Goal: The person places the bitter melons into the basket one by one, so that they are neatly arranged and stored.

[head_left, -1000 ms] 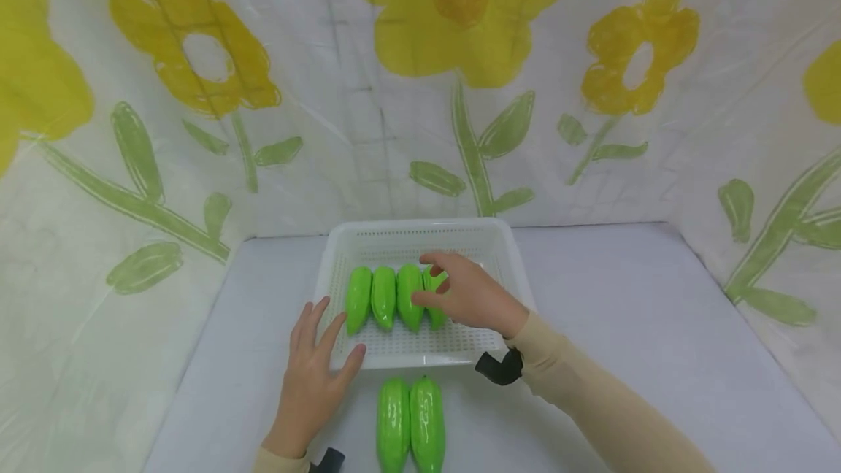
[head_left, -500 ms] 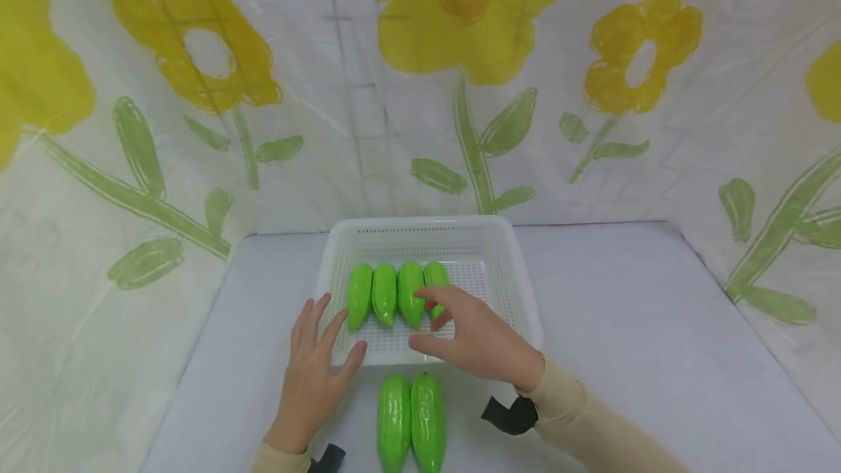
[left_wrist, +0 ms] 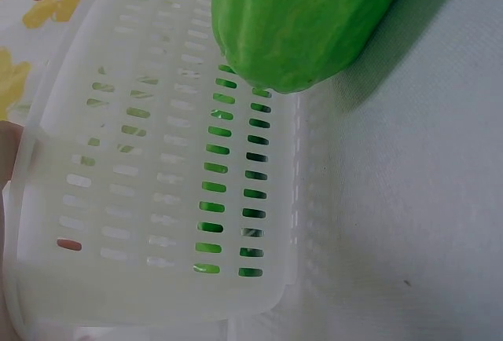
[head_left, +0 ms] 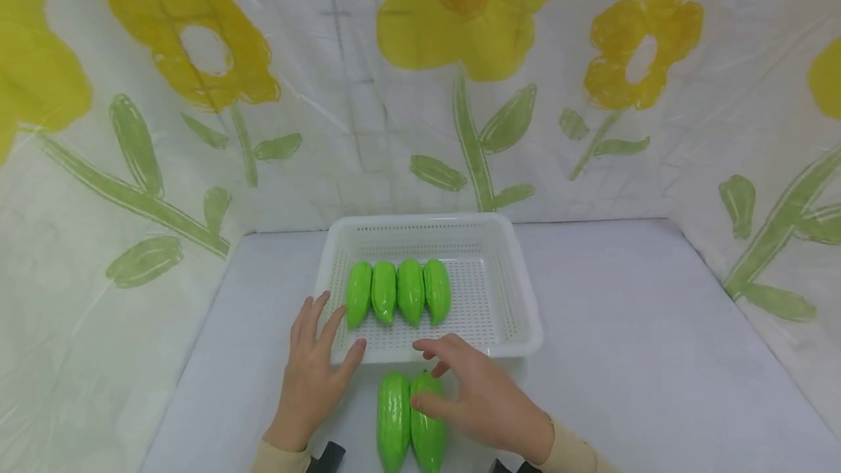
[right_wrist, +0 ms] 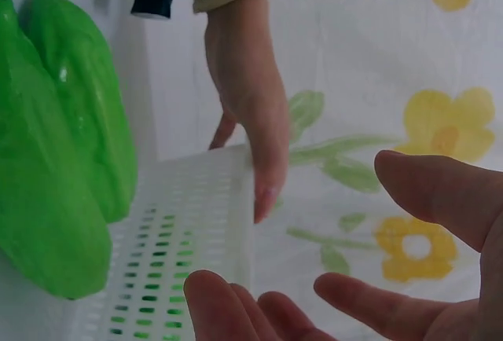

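Observation:
A white perforated plastic basket (head_left: 525, 345) holds a row of several glossy green, ridged, gourd-like vegetables (head_left: 384, 290). My left hand (head_left: 314, 378) is at its front left corner, fingers spread along the rim; the right wrist view shows that hand (right_wrist: 251, 97) over the rim. Between me and the basket, two more green vegetables lie side by side, a left one (head_left: 394, 414) and a right one (head_left: 430, 447). Above the right one is my right hand (head_left: 486, 404), fingers loosely bent and apart, with nothing in it. One vegetable's end (left_wrist: 306, 27) looms large in the left wrist view.
A white-covered table (head_left: 611, 341) extends to both sides of the basket. White sheeting painted with yellow flowers (head_left: 302, 188) walls in the back and sides. Inside the basket, bare perforated floor (head_left: 469, 298) shows right of the row.
My right hand has drawn back from the rightmost vegetable in the basket, past the front rim, to above the two front vegetables. My left hand stays at the corner.

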Demonstrator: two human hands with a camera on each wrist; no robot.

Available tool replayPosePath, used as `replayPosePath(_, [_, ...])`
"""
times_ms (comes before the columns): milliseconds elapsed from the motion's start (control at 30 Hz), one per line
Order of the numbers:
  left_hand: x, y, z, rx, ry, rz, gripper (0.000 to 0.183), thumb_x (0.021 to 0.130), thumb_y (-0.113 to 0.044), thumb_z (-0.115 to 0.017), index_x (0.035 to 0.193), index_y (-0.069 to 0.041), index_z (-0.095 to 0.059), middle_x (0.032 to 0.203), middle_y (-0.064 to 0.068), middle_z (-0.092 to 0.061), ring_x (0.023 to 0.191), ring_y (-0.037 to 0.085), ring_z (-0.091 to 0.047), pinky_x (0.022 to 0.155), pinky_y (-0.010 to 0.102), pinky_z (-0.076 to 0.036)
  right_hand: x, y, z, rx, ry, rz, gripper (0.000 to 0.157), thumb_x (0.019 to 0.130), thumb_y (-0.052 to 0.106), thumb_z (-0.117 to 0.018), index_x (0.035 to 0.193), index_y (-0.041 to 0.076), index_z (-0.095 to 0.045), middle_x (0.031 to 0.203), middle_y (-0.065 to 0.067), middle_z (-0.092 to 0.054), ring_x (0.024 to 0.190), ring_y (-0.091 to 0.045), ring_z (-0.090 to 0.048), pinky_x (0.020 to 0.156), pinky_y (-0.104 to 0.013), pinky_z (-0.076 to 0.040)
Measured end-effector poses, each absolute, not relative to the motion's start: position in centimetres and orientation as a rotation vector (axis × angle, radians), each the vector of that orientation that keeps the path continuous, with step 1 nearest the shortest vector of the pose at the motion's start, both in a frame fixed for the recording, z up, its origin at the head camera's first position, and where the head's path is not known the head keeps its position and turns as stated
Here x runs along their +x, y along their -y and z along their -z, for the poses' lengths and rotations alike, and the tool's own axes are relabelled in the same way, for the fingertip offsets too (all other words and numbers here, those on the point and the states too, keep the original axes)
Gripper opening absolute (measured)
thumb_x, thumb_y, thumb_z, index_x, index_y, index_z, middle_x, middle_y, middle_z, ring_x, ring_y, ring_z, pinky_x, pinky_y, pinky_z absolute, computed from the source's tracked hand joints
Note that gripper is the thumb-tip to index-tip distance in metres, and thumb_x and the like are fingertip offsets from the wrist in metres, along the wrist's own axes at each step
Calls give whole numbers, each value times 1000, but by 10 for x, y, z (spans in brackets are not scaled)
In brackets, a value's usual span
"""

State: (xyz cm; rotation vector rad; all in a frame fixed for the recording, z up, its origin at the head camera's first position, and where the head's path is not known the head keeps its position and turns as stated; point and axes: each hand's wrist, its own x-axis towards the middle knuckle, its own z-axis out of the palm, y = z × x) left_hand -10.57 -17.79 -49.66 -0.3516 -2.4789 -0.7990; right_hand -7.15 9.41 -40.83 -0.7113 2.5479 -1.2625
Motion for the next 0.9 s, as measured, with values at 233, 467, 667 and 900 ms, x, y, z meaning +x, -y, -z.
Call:
replayPosePath(233, [-106, 178, 497, -343, 2485, 806, 61, 90, -30, -75, 139, 2, -59, 160, 23, -41, 152, 50, -29, 112, 75, -34, -56, -94, 428, -719, -2654, 1170, 59, 95, 45, -75, 144, 18, -59, 127, 4, -65, 105, -13, -67, 85, -32, -58])
replayPosePath(467, [-105, 177, 498, -337, 2487, 811, 62, 89, -30, -75, 140, 2, -59, 160, 23, -41, 151, 50, -29, 112, 75, -34, -41, -93, 447, -583, -2636, 1104, 65, 91, 46, -78, 146, 19, -56, 134, 1, -60, 106, -10, -63, 81, -29, -57])
replayPosePath(667, [-105, 177, 497, -335, 2497, 801, 64, 90, -30, -75, 142, 2, -57, 162, 22, -40, 152, 49, -28, 112, 75, -34, -40, -88, 467, -546, -2741, 1029, 76, 89, 47, -77, 151, 12, -51, 144, -1, -55, 122, -20, -63, 96, -43, -60])
replayPosePath(900, [-105, 177, 496, -332, 2499, 813, 65, 90, -29, -75, 144, 3, -56, 162, 21, -40, 153, 49, -27, 112, 75, -35, -49, -80, 483, -550, -2801, 1028, 83, 90, 46, -76, 157, 9, -43, 154, -10, -49, 131, -26, -59, 103, -48, -56])
